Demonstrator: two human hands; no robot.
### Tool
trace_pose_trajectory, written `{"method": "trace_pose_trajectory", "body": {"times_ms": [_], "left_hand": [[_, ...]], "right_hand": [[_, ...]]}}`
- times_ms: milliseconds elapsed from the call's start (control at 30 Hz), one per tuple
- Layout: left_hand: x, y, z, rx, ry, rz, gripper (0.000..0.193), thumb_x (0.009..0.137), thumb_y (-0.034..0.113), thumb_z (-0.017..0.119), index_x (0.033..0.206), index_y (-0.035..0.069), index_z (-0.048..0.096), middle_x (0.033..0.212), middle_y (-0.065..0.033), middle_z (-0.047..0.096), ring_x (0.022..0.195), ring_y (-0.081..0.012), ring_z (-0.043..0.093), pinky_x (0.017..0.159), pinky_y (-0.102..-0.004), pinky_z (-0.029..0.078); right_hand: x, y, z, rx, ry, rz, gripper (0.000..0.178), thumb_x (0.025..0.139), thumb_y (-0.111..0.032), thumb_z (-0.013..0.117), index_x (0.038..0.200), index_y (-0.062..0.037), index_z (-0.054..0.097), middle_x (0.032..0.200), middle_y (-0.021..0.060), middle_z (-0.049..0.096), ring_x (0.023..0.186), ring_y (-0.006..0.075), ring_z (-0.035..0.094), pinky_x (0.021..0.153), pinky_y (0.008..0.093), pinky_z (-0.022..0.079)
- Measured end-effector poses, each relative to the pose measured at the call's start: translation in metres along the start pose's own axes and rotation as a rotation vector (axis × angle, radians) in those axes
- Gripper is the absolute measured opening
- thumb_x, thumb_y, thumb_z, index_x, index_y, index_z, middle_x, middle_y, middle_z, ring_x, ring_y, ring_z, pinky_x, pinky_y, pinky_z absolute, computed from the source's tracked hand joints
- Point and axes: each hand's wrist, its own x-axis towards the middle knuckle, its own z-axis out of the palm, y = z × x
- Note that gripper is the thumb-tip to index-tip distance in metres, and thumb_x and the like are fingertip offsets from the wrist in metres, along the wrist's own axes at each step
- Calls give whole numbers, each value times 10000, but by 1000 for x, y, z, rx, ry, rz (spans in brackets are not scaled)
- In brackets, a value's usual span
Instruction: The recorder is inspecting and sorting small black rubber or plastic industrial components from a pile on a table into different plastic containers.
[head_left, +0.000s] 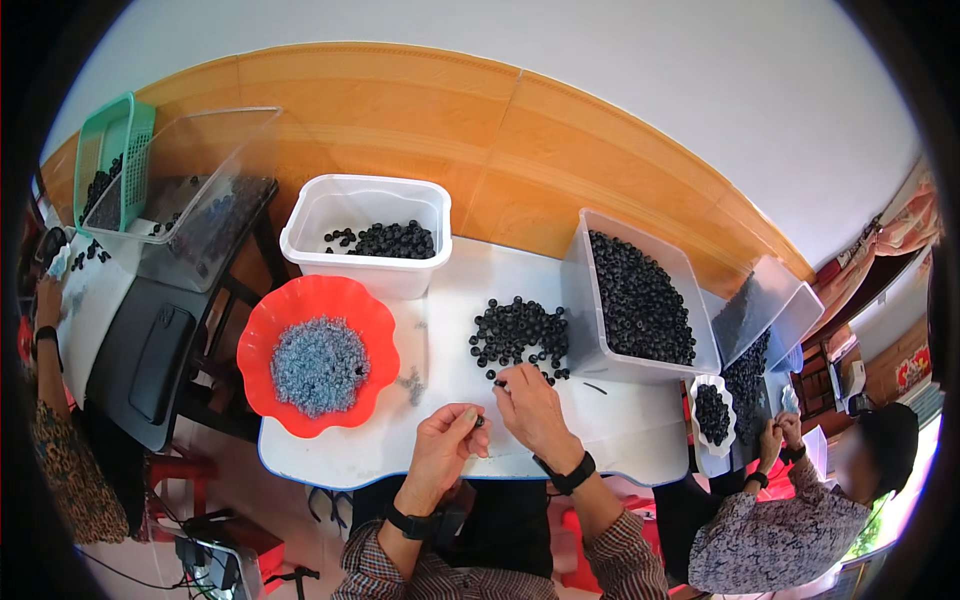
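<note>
1. We set our clock on the two hands, 12 o'clock away from the person, toward the orange tiled wall (420,110).
2. Worktop (452,285): white, with a thin blue edge curving past below the hands at 6 o'clock. The wrists cross this edge.
3. Open room: we see a bare stretch toward 10:30, between the red scalloped bowl (250,352) and the black bead pile (518,335). A second bare patch lies at 3 o'clock, below the clear bin (650,372), with a thin dark strip (595,388) near its upper side.
4. Limits: the bowl, holding small translucent bluish pieces (318,368), closes off 9 to 10 o'clock; its rim reaches near the worktop's edge. The white tub (365,266), part-filled with black beads, stands at 11 o'clock, just behind the bowl. The tall-walled bin, heaped with black beads, blocks 1 to 2 o'clock.
5. The pile lies loose at 12 o'clock, just beyond the right hand (537,412) and close beside the bin's wall.
6. Left hand (445,452): thumb and forefinger pinched nearly together on one small black bead (479,422).
7. Right hand: fingers bent, tips drawn close together at the pile's near edge. A dark bit shows at the tips; we cannot tell whether they grip it.
</note>
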Motion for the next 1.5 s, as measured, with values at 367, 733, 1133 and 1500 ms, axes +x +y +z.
{"method": "trace_pose_trajectory", "body": {"times_ms": [367, 733, 1133, 1500], "left_hand": [[5, -1, 9, 123, 53, -28, 199, 975, 105, 583, 1097, -42, 640, 890, -112, 673, 666, -140, 634, 574, -261, 539], [3, 2, 12, 219, 15, -57, 136, 920, 98, 668, 992, -16, 645, 813, -77, 670, 638, -119, 632, 539, -232, 532], [3, 8, 10, 263, -58, -130, 83, 937, 74, 633, 943, -9, 628, 750, -65, 642, 590, -123, 623, 496, -235, 513], [3, 8, 9, 234, -36, -152, 168, 950, 161, 638, 900, 1, 632, 744, -56, 654, 545, -91, 590, 462, -213, 481]], "right_hand": [[-29, -6, -20, 833, -67, 344, 188, 856, -8, 699, 1041, -3, 671, 900, 85, 640, 789, 148, 671, 677, 249, 537], [-32, -9, -26, 794, -25, 233, 210, 824, 14, 716, 1034, 3, 699, 907, 92, 660, 792, 160, 669, 684, 251, 541], [-31, 1, -31, 824, -124, 186, 204, 812, -32, 739, 1016, -21, 727, 881, 82, 670, 764, 163, 659, 669, 259, 523], [-29, -2, -30, 757, -111, 226, 135, 823, -17, 719, 959, -12, 723, 867, 82, 678, 737, 161, 663, 658, 262, 530]]}}
